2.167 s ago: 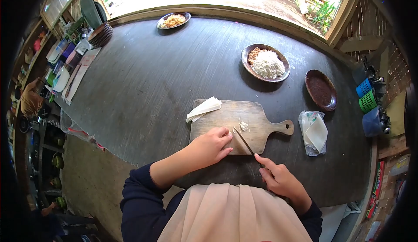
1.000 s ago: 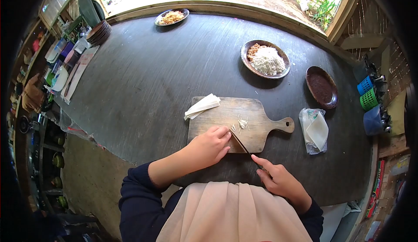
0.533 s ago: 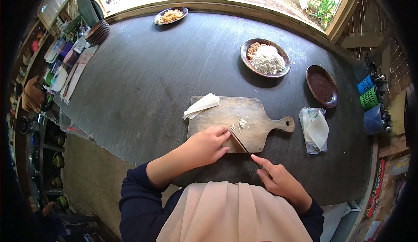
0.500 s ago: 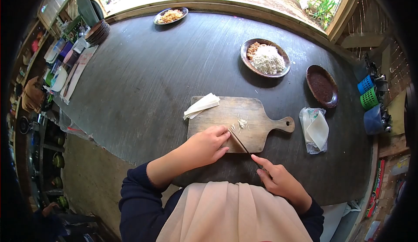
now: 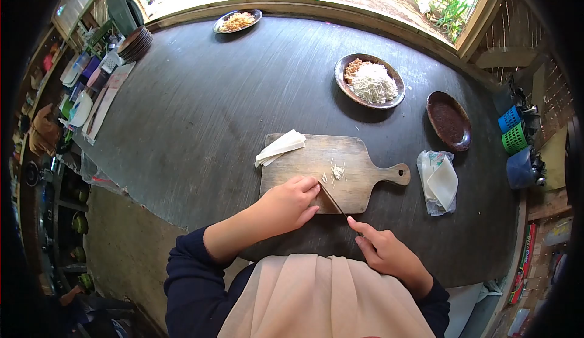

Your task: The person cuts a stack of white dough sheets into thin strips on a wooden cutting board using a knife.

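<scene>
Right fingers (image 5: pixel 359 225) are gripping the knife (image 5: pixel 333 199); left fingers (image 5: pixel 309 186) are bending together at its tip, hold unclear; shreds (image 5: pixel 337 172) are lying just right.

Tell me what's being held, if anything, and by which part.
The right hand holds the knife by its handle. The left hand is beside the blade, over the cutting board; whether it holds anything cannot be told.
</scene>
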The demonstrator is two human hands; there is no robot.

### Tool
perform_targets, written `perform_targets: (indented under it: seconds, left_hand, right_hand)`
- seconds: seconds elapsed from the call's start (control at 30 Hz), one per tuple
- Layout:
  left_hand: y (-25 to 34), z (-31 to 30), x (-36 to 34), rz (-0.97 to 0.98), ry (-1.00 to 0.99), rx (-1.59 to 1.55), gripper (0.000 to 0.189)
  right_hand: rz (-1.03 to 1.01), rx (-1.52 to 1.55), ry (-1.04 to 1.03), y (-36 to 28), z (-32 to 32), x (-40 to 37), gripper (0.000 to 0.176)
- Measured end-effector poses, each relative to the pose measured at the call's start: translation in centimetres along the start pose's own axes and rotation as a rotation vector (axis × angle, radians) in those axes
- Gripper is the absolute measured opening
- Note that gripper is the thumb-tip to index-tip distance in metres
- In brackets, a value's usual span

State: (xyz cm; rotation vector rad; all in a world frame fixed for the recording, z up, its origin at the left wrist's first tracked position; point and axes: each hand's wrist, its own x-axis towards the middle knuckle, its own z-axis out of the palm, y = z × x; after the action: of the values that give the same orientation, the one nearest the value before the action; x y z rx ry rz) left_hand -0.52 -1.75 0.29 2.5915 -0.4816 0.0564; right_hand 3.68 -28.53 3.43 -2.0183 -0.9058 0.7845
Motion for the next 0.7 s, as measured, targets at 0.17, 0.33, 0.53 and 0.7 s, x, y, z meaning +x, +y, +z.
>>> perform_targets:
  seconds: [0.17, 0.33, 0.53, 0.7]
  left_hand:
    - [0.1, -0.3, 0.1, 0.007, -0.008, 0.022, 0.038]
    - [0.2, -0.2, 0.1, -0.011, -0.02, 0.025, 0.038]
    - [0.1, -0.1, 0.0, -0.007, -0.024, 0.034, 0.038]
    - [0.1, -0.1, 0.0, -0.012, -0.022, 0.029, 0.037]
  right_hand:
    - [-0.031, -0.004, 0.029, 0.0, 0.1, 0.2, 0.044]
    - [-0.003, -0.016, -0.045, 0.4, -1.1, -1.2, 0.044]
    - [0.026, 0.017, -0.003, 0.2, -0.6, -0.7, 0.043]
    - [0.001, 0.038, 0.038, 0.8, 0.2, -0.3, 0.045]
